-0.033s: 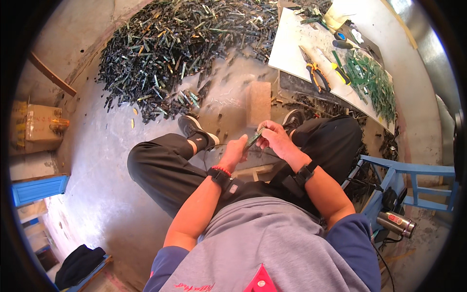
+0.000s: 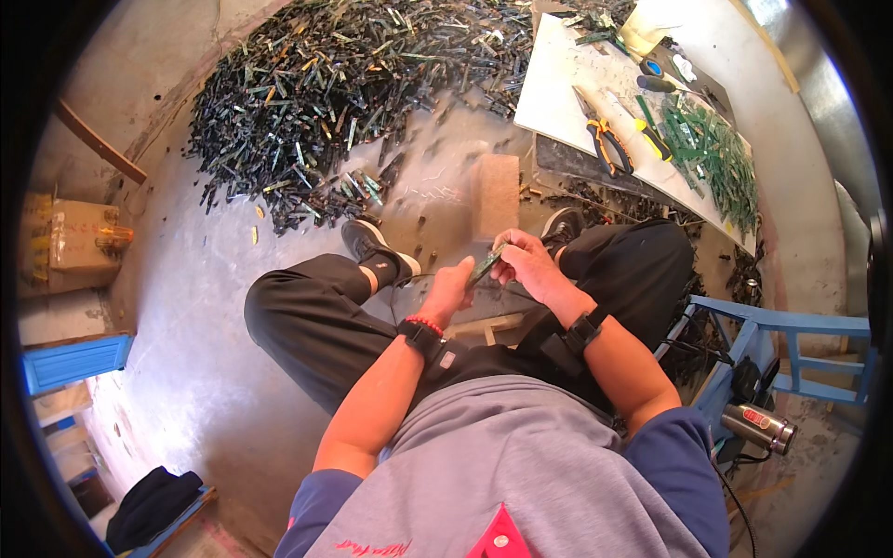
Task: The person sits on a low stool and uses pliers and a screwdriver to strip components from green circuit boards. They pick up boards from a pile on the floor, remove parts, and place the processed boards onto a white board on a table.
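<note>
Between my two hands is a narrow green and dark strip [image 2: 486,264] that looks like a piece of circuit board, held aslant above the floor between my feet. My left hand [image 2: 450,289] is closed around its lower end. The fingers of my right hand [image 2: 525,263] pinch the upper end. Just beyond my hands a tan brick-like block [image 2: 495,197] stands on the floor. A large heap of similar dark strips [image 2: 307,112] lies beyond my left foot.
At the far right a white board [image 2: 558,98] bears orange-handled pliers [image 2: 609,147], a yellow-and-black handled tool [image 2: 653,141], a screwdriver [image 2: 657,85] and a pile of green strips [image 2: 712,163]. Right of me are a blue stool [image 2: 744,321] and a steel flask [image 2: 758,428]. Cardboard box [image 2: 84,234] at left.
</note>
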### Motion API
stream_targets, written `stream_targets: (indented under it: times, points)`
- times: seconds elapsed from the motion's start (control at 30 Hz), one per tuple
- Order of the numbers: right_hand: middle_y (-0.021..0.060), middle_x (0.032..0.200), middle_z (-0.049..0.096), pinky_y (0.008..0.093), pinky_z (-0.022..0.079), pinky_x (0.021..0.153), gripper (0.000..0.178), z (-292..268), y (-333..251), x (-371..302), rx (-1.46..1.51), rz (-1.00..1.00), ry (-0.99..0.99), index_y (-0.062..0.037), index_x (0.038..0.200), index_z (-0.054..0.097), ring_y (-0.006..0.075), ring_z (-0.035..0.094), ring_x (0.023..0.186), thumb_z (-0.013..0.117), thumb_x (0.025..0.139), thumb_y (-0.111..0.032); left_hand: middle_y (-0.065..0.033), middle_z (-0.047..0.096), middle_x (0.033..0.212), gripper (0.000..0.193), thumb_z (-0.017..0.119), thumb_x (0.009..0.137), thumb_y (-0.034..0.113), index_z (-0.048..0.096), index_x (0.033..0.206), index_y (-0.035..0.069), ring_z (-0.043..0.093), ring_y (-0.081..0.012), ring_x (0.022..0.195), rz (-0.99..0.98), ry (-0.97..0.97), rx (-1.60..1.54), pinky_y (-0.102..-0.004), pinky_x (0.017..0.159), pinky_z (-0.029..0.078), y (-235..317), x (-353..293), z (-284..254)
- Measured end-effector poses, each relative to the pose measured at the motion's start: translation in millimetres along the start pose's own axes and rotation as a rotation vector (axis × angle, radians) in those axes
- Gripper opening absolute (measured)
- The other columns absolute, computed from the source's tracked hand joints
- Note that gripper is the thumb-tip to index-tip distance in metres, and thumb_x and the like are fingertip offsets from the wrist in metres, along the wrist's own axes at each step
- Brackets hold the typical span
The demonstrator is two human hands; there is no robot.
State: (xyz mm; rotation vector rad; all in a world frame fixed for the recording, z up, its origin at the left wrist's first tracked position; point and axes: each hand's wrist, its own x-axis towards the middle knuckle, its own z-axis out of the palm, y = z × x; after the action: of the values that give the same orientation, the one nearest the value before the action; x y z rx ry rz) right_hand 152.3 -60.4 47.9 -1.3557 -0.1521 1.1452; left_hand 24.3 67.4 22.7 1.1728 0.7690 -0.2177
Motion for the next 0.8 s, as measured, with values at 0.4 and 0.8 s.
stream_targets:
  times: [0.4, 0.8]
  points:
    - [0.0067, 0.079, 0.059, 0.0261, 0.049, 0.056, 0.002, 3, 0, -4, 0.029, -0.042, -0.023, -0.0038, 0.077, 0.054, 0.0141, 0.058, 0.064, 0.053, 0.079, -0.005, -0.0024, 0.041, 0.047, 0.056, 0.042, 0.093, 0.051, 0.048, 0.058, 0.008, 0.038, -0.0141, 0.04, -0.028, -0.109, -0.035, -0.0285, 0.05, 0.041, -1, -6, -4]
    - [0.0096, 0.083, 0.061, 0.0304, 0.051, 0.06, 0.005, 23, 20, -16, 0.392, -0.054, 0.248, -0.0049, 0.078, 0.053, 0.0189, 0.06, 0.067, 0.054, 0.078, 0.0, -0.0068, 0.049, 0.053, 0.066, 0.042, 0.086, 0.066, 0.052, 0.065, 0.004, 0.048, -0.0175, 0.046, 0.006, 0.007, -0.292, -0.0288, 0.051, 0.043, 4, -2, -10]
